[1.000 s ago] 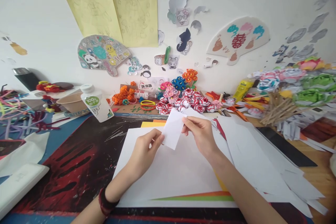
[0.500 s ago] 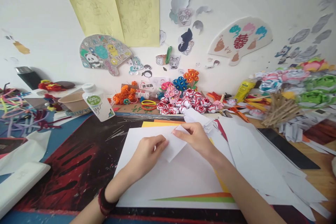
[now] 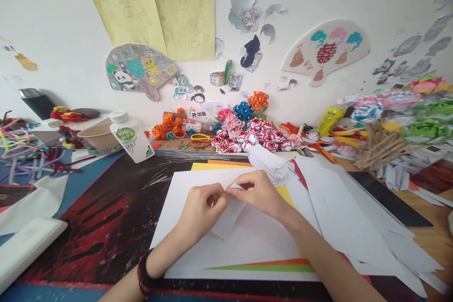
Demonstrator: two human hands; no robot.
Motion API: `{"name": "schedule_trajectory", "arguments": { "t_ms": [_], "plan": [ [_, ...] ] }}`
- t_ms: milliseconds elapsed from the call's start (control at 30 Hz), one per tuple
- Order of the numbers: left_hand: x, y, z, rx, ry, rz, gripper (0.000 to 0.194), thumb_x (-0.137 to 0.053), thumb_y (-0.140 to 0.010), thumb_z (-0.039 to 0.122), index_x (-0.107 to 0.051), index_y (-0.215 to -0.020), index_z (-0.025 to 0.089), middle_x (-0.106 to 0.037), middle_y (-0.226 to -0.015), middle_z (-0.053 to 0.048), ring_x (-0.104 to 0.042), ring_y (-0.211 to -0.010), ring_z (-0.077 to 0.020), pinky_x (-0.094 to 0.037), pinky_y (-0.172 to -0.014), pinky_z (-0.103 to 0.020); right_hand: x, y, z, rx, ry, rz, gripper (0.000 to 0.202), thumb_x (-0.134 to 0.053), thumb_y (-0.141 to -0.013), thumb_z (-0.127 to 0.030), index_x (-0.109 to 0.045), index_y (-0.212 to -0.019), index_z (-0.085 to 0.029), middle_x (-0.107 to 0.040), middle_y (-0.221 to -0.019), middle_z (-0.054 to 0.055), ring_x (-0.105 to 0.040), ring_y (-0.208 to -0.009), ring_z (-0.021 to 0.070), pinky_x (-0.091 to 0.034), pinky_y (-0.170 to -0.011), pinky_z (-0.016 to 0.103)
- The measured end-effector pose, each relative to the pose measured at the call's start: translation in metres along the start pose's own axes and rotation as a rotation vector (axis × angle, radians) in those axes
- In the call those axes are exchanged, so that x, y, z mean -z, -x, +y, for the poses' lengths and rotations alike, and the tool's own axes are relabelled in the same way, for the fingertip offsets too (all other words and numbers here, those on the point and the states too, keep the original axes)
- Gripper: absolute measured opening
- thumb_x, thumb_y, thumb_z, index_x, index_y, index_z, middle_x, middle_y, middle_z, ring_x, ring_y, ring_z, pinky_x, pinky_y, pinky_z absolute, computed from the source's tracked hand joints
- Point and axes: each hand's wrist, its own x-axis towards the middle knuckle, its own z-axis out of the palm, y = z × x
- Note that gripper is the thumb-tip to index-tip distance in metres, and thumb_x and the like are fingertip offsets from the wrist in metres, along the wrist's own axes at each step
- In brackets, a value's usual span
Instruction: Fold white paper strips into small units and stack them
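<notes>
A small piece of white paper is pinched along its upper edge between my two hands. It hangs tilted over a larger white sheet, and its outline blends into that sheet. My left hand has thumb and forefinger pressed together on the paper. From the right, my right hand pinches the same edge, and its fingertips almost meet those of the left hand. Under the large sheet, strips of green, orange and yellow paper show at the edges. A dark band circles my left wrist.
Folded white slips lie beyond my right hand, and loose white sheets spread to the right. Thin wires rest on the dark mat. A white bottle and red-white flowers stand at the back.
My right hand has shifted left and slightly down, so its fingertips now sit beside the left ones. The small paper has turned and shows less of its face.
</notes>
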Motion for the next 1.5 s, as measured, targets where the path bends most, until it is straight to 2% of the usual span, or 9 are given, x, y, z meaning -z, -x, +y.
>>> {"name": "schedule_trajectory", "arguments": {
  "t_ms": [267, 400, 600, 700, 800, 967, 1133, 1300, 1500],
  "plan": [
    [0.006, -0.003, 0.000, 0.022, 0.008, -0.009, 0.018, -0.044, -0.074, 0.018, -0.048, -0.057, 0.017, -0.037, -0.052, 0.005, -0.033, -0.053, -0.0089, -0.027, -0.052, -0.021, 0.007, 0.003, -0.006, 0.003, -0.036, 0.162, 0.020, -0.064, -0.080, -0.027, -0.074, -0.070, -0.013, -0.067, -0.067, 0.004, -0.056, -0.065, 0.0154, -0.039, -0.057, 0.024],
    [0.009, -0.004, -0.001, 0.025, -0.011, -0.004, 0.017, -0.044, -0.072, 0.017, -0.049, -0.055, 0.016, -0.038, -0.051, 0.005, -0.034, -0.052, -0.0088, -0.027, -0.052, -0.021, 0.022, 0.001, -0.001, -0.045, -0.060, 0.285, 0.020, -0.071, -0.074, -0.030, -0.072, -0.064, -0.013, -0.057, -0.056, 0.000, -0.050, -0.057, 0.0131, -0.035, -0.053, 0.024],
    [0.020, -0.007, -0.007, 0.064, -0.041, 0.127, 0.019, -0.046, -0.074, 0.017, -0.049, -0.055, 0.017, -0.046, -0.052, 0.004, -0.040, -0.053, -0.0095, -0.030, -0.053, -0.021, 0.041, -0.001, 0.005, -0.176, -0.356, 0.465, 0.022, -0.076, -0.067, -0.034, -0.071, -0.064, -0.013, -0.058, -0.057, 0.000, -0.049, -0.052, 0.0118, -0.033, -0.047, 0.023],
    [0.020, -0.007, -0.007, 0.041, 0.031, 0.163, 0.020, -0.045, -0.086, 0.028, -0.059, -0.076, 0.018, -0.063, -0.072, 0.001, -0.051, -0.063, -0.0119, -0.036, -0.058, -0.022, 0.033, -0.003, 0.009, -0.209, -0.429, 0.410, 0.024, -0.076, -0.067, -0.035, -0.069, -0.063, -0.013, -0.059, -0.057, 0.000, -0.051, -0.051, 0.0116, -0.037, -0.049, 0.023],
    [0.016, -0.006, -0.007, 0.004, 0.089, 0.112, 0.023, -0.046, -0.089, 0.036, -0.062, -0.088, 0.019, -0.067, -0.087, -0.001, -0.055, -0.071, -0.0138, -0.039, -0.060, -0.022, 0.019, -0.004, 0.012, -0.203, -0.485, 0.263, 0.024, -0.074, -0.071, -0.036, -0.072, -0.075, -0.013, -0.066, -0.069, 0.003, -0.059, -0.061, 0.0154, -0.044, -0.056, 0.025],
    [0.017, -0.006, -0.010, 0.047, 0.049, 0.076, 0.027, -0.045, -0.090, 0.037, -0.063, -0.082, 0.018, -0.063, -0.074, 0.001, -0.048, -0.058, -0.0117, -0.036, -0.056, -0.023, 0.014, -0.005, 0.016, -0.209, -0.350, 0.015, 0.021, -0.071, -0.074, -0.034, -0.071, -0.084, -0.015, -0.069, -0.084, 0.005, -0.062, -0.076, 0.0171, -0.047, -0.067, 0.025],
    [0.020, -0.006, -0.008, -0.010, -0.035, -0.050, 0.026, -0.048, -0.088, 0.035, -0.067, -0.081, 0.018, -0.055, -0.060, 0.003, -0.043, -0.055, -0.0118, -0.032, -0.056, -0.023, 0.013, -0.004, 0.019, -0.147, -0.186, -0.195, 0.017, -0.063, -0.080, -0.028, -0.071, -0.080, -0.013, -0.067, -0.076, 0.004, -0.059, -0.070, 0.0147, -0.045, -0.063, 0.023],
    [0.013, -0.001, -0.003, -0.032, -0.056, -0.105, 0.026, -0.049, -0.088, 0.034, -0.069, -0.082, 0.019, -0.044, -0.052, 0.005, -0.038, -0.051, -0.0109, -0.030, -0.055, -0.023, 0.007, -0.003, 0.022, -0.131, -0.131, -0.266, 0.015, -0.059, -0.079, -0.023, -0.071, -0.077, -0.013, -0.066, -0.071, 0.002, -0.056, -0.065, 0.0130, -0.041, -0.057, 0.021],
    [0.014, -0.002, -0.003, -0.027, -0.070, -0.038, 0.026, -0.049, -0.086, 0.031, -0.070, -0.079, 0.018, -0.053, -0.055, 0.003, -0.041, -0.053, -0.0107, -0.030, -0.056, -0.023, 0.011, -0.005, 0.019, -0.119, -0.073, -0.232, 0.013, -0.057, -0.073, -0.015, -0.068, -0.067, -0.013, -0.060, -0.061, 0.000, -0.050, -0.058, 0.0108, -0.037, -0.053, 0.020]
  ]
}}
